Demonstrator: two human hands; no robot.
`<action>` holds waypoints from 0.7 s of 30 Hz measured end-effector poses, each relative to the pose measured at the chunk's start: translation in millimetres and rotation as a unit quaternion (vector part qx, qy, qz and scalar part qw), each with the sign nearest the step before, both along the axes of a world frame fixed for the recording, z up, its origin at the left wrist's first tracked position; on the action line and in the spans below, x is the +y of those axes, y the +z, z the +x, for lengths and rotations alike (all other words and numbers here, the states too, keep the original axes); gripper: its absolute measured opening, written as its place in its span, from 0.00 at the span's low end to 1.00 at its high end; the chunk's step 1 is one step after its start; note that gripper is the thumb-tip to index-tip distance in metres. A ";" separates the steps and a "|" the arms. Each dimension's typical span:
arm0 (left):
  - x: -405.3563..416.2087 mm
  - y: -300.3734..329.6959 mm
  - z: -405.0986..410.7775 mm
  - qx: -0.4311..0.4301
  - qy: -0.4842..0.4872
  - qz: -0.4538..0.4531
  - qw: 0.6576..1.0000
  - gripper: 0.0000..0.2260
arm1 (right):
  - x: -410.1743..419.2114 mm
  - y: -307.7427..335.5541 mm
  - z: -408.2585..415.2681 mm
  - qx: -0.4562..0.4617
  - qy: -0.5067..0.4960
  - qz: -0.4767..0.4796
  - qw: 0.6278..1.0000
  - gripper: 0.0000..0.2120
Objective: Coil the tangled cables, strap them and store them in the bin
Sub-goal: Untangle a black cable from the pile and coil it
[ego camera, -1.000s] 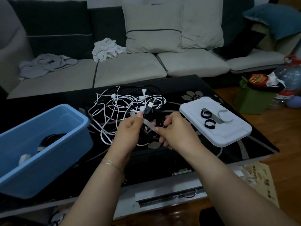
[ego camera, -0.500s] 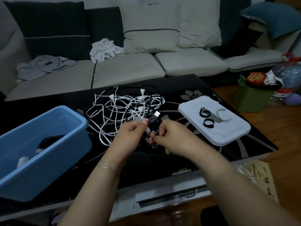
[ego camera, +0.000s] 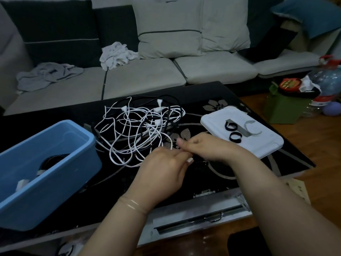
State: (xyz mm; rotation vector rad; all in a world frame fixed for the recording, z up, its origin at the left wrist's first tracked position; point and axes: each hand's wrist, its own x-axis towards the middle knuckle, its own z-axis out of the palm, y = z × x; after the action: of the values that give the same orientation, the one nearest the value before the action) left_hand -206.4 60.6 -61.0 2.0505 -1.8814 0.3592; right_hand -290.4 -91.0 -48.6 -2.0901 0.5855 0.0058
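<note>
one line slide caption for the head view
Two hands meet beside tangled white and black cables near a blue plastic bin.

Black glass tabletop (ego camera: 239, 170) w/ silver flower print. Behind it a sofa (ego camera: 144, 80), pale seat cushions, dark back cushions at left, pale pillow (ego camera: 168, 30) in the middle. White cloth (ego camera: 116, 54) & grey garment (ego camera: 48, 74) crumpled on the seat. Right, on wood floor (ego camera: 317, 145): green box (ego camera: 284, 108), water bottle (ego camera: 326, 84) w/ red cap, purple ball (ego camera: 334, 109). Blue cushion (ego camera: 310, 15) at top right.
</note>
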 end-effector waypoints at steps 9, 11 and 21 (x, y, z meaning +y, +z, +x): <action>-3.8 -10.8 -3.6 -0.060 -0.039 -0.016 0.997 0.11 | -6.1 -4.1 0.9 0.059 0.055 -0.059 0.995 0.31; -4.1 -12.9 -5.6 -0.072 -0.051 -0.027 0.996 0.10 | -9.3 -8.9 0.2 0.059 0.083 -0.034 0.994 0.34; -4.4 -9.3 -13.6 -0.073 -0.044 -0.057 0.995 0.09 | -6.2 -14.8 -6.3 -0.087 0.006 0.220 0.972 0.04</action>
State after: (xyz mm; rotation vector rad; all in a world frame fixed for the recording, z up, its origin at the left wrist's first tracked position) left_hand -220.0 56.2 -70.3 1.9062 -1.9780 0.5956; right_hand -296.7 -97.1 -63.4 -1.6430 0.4204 -0.0376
